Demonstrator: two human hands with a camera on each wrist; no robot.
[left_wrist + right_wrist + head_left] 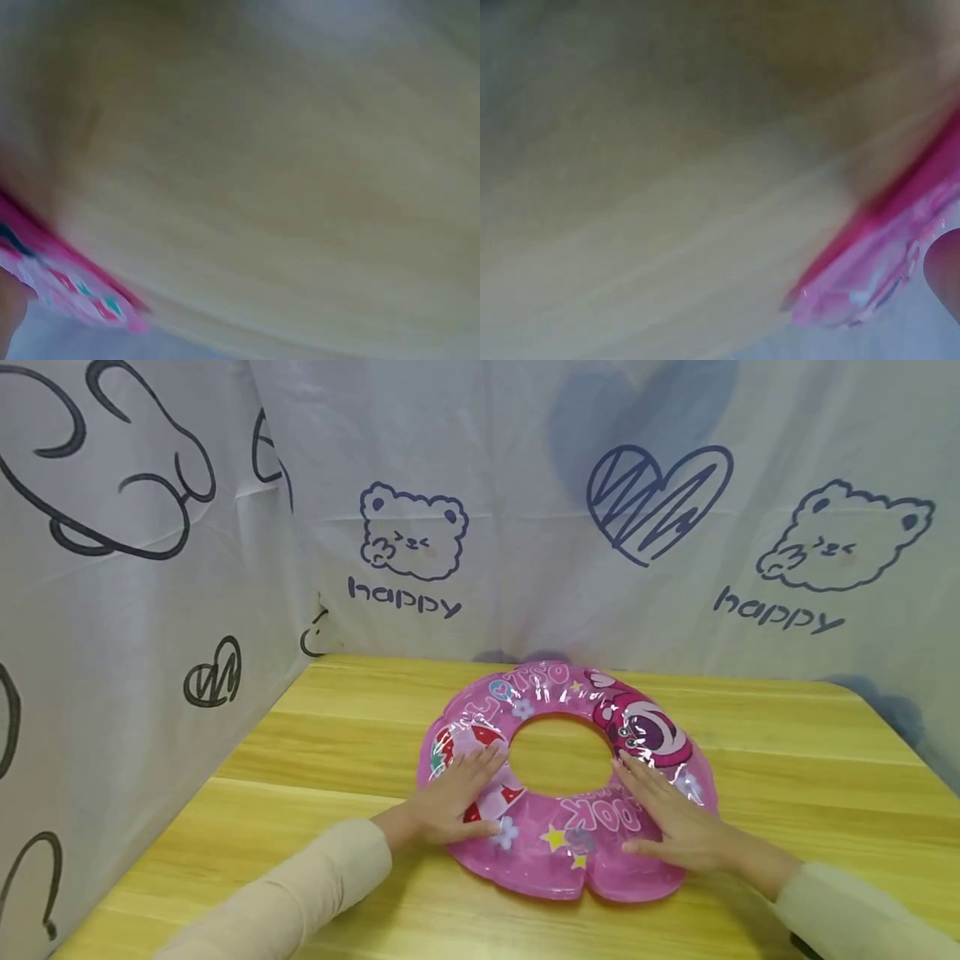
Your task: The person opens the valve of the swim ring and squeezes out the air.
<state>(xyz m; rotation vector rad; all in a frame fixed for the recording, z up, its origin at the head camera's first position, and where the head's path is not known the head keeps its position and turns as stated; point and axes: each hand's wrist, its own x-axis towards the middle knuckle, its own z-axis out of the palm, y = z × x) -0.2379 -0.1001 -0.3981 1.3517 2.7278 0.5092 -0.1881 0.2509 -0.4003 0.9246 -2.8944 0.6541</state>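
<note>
A pink inflatable swim ring (547, 868) lies flat on the wooden table, printed with a bear, strawberries, stars and letters, with a slit at its near edge. On its left side rests my left hand (461, 797), fingers extended over the strawberry print. My right hand (675, 822) lies on the right side, its straight fingers reaching the central hole. Part of the ring (75, 289) shows blurred at the lower left of the left wrist view. In the right wrist view the ring (862, 277) appears at the lower right, beside a fingertip (946, 270).
The yellow wood-grain table (315, 785) runs back to a white cloth (525, 577) with bear, heart and "happy" drawings. Another stretch of printed cloth (150, 602) hangs along the left edge.
</note>
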